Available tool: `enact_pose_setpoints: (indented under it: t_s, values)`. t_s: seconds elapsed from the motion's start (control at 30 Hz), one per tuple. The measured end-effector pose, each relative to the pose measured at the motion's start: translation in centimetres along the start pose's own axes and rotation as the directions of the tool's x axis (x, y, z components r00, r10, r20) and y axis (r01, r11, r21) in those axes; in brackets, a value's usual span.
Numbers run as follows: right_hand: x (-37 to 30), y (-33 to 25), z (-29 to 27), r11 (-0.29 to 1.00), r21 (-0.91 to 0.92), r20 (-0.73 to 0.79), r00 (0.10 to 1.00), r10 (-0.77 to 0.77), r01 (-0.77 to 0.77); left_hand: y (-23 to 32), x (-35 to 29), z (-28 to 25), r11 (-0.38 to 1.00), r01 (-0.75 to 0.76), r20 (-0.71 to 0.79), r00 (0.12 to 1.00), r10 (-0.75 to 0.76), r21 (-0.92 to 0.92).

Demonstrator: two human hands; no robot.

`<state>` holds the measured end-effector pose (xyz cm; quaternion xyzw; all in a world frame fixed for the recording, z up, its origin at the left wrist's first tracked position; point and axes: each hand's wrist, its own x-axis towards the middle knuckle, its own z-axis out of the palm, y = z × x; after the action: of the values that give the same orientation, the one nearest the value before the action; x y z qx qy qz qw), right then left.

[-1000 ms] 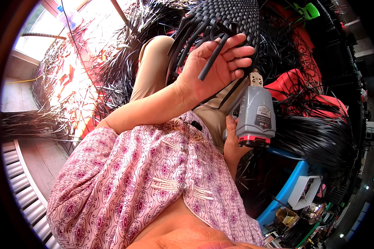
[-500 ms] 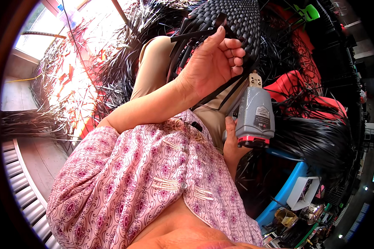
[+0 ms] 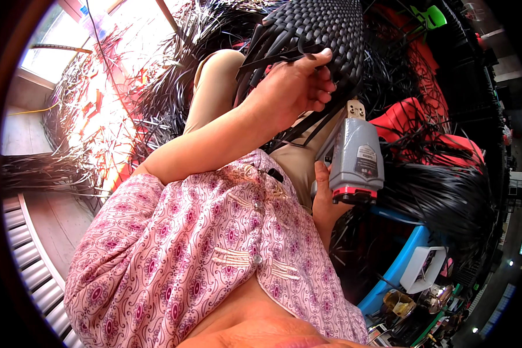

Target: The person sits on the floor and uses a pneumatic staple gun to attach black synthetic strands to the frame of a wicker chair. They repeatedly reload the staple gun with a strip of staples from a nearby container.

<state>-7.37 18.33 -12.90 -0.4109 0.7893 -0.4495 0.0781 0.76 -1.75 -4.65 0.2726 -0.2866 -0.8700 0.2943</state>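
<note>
My left hand (image 3: 293,90) is at the lower edge of a black woven strip panel (image 3: 316,29), fingers curled and thumb pressed over a flat black strip (image 3: 275,58). The strip's free end sticks out to the left of the hand. More loose strips hang from the panel beneath my wrist. Lower right, my right hand (image 3: 326,203) grips a grey cordless staple gun (image 3: 359,151) with a metal nose and a red and black base. Its nose points up toward the panel, apart from the left hand. Most of the right hand's fingers are hidden behind the tool.
Tangled black strips (image 3: 174,75) cover the floor on the left. A thick bundle of strips (image 3: 441,197) lies at right, beside red material (image 3: 403,119). Lower right are a blue container (image 3: 388,272) and a white tray (image 3: 417,275). A green plastic piece (image 3: 429,17) is at the upper right.
My left hand has turned and tilted to the right, its thumb now lying over the strip and its fingers curled further. The right hand and staple gun have hardly moved.
</note>
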Motion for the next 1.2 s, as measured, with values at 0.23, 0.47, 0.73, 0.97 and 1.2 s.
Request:
enact_pose_setpoints:
  t_s: [0.23,0.47,0.73,0.97,1.2]
  values:
    - [0.1,1.2,0.4,0.996,-0.080,-0.033,0.999,-0.043,0.040,0.3,-1.8,0.4,0.975,0.030,-0.068,0.998,-0.015,0.219]
    - [-0.7,1.6,0.8,0.997,0.079,-0.057,0.998,-0.020,0.024,0.3,-1.4,0.0,0.989,0.026,0.097,0.995,-0.040,0.143]
    - [-0.5,-1.2,0.0,0.937,0.347,-0.046,0.996,0.073,-0.053,-2.4,-0.7,-2.3,0.812,-0.228,0.080,0.972,0.220,0.537]
    - [-0.3,-3.6,-0.5,0.927,0.366,-0.060,0.992,0.114,-0.084,-3.2,1.7,-4.3,0.624,-0.470,0.274,0.880,0.388,0.624]
    - [-2.3,-4.4,-1.0,0.999,0.043,-0.175,0.984,0.037,-0.030,-1.8,-0.3,-3.3,0.767,-0.299,0.150,0.954,0.261,0.567]
